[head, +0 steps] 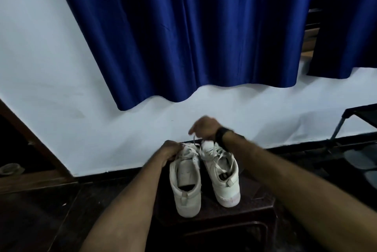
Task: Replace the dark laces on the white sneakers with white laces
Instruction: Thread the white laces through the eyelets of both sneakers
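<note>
Two white sneakers stand side by side on a dark stool (255, 209), heels toward me. My left hand (170, 150) grips the toe end of the left sneaker (186, 192). The right sneaker (223, 178) has white laces (206, 153) loosely threaded across its front. My right hand (205, 127), with a black band on the wrist, is raised above the toes and pinches one end of a white lace, which runs down to the shoe. No dark laces are visible.
A white wall (61, 88) with a hanging blue curtain (183, 37) rises just behind the stool. A dark metal rack (346, 121) stands at the right, dark wooden furniture (24, 149) at the left. The floor is dark.
</note>
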A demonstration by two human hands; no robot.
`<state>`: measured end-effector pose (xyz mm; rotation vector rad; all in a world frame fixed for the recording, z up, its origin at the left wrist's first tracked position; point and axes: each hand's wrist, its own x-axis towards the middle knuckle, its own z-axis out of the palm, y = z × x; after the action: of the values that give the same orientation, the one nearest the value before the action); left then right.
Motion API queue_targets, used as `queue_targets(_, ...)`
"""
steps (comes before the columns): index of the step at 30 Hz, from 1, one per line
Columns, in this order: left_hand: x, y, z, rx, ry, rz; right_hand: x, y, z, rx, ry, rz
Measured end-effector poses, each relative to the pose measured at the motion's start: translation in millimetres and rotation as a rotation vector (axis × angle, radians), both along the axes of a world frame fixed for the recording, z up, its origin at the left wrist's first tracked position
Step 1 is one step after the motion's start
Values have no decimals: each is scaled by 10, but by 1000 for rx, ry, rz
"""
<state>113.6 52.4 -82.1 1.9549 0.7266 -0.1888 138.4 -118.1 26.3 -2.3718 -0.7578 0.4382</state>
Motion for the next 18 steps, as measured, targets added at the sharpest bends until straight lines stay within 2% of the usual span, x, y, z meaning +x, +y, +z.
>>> queue_targets(2,28,34,-80,45,1,16,-138,65,-347,-122,-58,-87)
queue_targets(6,26,165,-176,-120,-3,70,-466,114,-789,-187,-75,-179)
queue_targets(9,96,200,-136,-254,69,108,-640,115,-918,-210,-226,-221)
queue_targets(13,178,240,-182,-354,125,-11,-727,111,-960,-155,-332,-221)
queue_targets(16,171,245,-229,-370,103,-84,-735,105,-977,-121,-312,-223)
queue_targets(18,191,235,-262,-326,82,-99,-640,115,-965,-133,-201,-270)
